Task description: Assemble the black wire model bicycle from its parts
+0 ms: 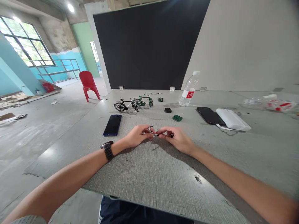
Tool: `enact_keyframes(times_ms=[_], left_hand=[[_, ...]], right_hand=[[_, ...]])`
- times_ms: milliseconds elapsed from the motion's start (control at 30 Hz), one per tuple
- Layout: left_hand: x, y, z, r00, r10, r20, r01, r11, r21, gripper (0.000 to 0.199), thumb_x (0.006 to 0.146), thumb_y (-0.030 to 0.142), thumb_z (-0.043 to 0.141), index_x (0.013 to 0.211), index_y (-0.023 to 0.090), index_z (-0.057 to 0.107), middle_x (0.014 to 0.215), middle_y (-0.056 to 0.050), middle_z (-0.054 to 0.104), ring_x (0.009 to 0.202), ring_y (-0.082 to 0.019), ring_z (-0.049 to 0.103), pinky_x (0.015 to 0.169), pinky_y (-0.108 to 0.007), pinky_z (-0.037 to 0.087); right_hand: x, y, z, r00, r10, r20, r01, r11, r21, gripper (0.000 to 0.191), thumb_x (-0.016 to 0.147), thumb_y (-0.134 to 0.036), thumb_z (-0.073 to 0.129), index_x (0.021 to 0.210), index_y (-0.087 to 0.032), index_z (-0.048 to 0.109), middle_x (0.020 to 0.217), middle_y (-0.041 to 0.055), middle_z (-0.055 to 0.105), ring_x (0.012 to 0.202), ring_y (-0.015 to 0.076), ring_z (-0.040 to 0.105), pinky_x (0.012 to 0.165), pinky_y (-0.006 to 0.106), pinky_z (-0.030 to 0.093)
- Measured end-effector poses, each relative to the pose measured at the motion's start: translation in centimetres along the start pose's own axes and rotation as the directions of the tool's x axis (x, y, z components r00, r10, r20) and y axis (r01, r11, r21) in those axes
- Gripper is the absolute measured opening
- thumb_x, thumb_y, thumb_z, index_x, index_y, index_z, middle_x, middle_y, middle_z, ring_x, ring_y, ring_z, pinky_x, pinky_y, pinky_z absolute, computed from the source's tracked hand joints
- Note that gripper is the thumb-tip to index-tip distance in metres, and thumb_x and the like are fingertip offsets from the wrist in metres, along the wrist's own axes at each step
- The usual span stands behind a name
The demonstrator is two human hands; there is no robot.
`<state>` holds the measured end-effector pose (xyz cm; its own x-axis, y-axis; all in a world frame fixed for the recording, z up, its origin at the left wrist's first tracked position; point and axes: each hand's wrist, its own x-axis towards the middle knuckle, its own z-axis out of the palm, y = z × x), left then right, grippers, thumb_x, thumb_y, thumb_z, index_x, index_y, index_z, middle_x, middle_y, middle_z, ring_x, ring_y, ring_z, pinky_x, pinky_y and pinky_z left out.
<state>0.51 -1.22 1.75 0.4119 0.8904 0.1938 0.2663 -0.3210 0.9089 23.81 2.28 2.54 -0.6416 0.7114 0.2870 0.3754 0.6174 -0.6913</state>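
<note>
My left hand (140, 134) is closed around a small silver part with a black end (150, 128), which looks like a model bicycle's handlebar. Fingertips of my right hand (175, 137) pinch together at the near end of this part, almost touching the left fingers. Whether a separate tiny piece sits in the right pinch is hidden. Beyond my hands stand a black model bicycle (126, 105) and a green model bicycle (143, 101). A green block (177, 118) and a black block (168, 110) lie just past my right hand.
A blue-edged phone (112, 125) lies left of my hands. On the right are a black phone (210, 115), a white power bank (233, 119) and plastic packaging (277, 104). A water bottle (189, 88) stands before the black panel (149, 46). Small dark-green parts (160, 99) lie behind.
</note>
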Motion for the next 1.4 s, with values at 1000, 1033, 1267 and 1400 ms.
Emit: enact_keyframes(times_ms=[1000, 1033, 1267, 1400], left_hand=[[-0.2, 1.0, 0.3, 0.984, 0.158, 0.084, -0.172, 0.967, 0.186, 0.013, 0.092, 0.026, 0.066, 0.089, 0.016, 0.074, 0.084, -0.003, 0.063, 0.078, -0.013, 0.058, 0.074, -0.026, 0.044], [-0.2, 1.0, 0.3, 0.984, 0.159, 0.082, -0.172, 0.968, 0.183, 0.013, 0.092, 0.025, 0.066, 0.089, 0.016, 0.074, 0.084, -0.003, 0.063, 0.077, -0.013, 0.058, 0.073, -0.026, 0.044], [-0.2, 1.1, 0.5, 0.986, 0.153, 0.066, -0.162, 0.973, 0.162, 0.012, 0.091, 0.025, 0.066, 0.089, 0.016, 0.074, 0.084, -0.003, 0.066, 0.077, -0.013, 0.058, 0.074, -0.026, 0.044], [-0.2, 1.2, 0.5, 0.993, 0.101, 0.054, -0.107, 0.987, 0.116, 0.012, 0.089, 0.025, 0.069, 0.092, 0.015, 0.074, 0.084, -0.003, 0.067, 0.076, -0.013, 0.058, 0.073, -0.026, 0.045]], right_hand=[[0.8, 0.3, -0.9, 0.946, 0.031, 0.323, -0.147, 0.929, 0.34, 0.033, 0.083, -0.045, 0.074, 0.103, -0.019, 0.069, 0.098, 0.0056, 0.071, 0.081, 0.0159, 0.062, 0.073, 0.03, 0.046], [0.7, 0.4, -0.8, 0.946, 0.029, 0.323, -0.147, 0.926, 0.347, 0.033, 0.082, -0.044, 0.075, 0.103, -0.02, 0.069, 0.097, 0.0055, 0.071, 0.083, 0.0166, 0.063, 0.075, 0.03, 0.047], [0.6, 0.3, -0.6, 0.952, 0.043, 0.303, -0.165, 0.906, 0.389, 0.032, 0.081, -0.043, 0.076, 0.102, -0.02, 0.068, 0.098, 0.0055, 0.072, 0.087, 0.0184, 0.066, 0.081, 0.033, 0.048], [0.7, 0.6, -0.5, 0.948, 0.051, 0.314, -0.19, 0.882, 0.431, 0.035, 0.08, -0.042, 0.078, 0.105, -0.02, 0.066, 0.1, 0.0061, 0.072, 0.092, 0.0192, 0.066, 0.084, 0.033, 0.048]])
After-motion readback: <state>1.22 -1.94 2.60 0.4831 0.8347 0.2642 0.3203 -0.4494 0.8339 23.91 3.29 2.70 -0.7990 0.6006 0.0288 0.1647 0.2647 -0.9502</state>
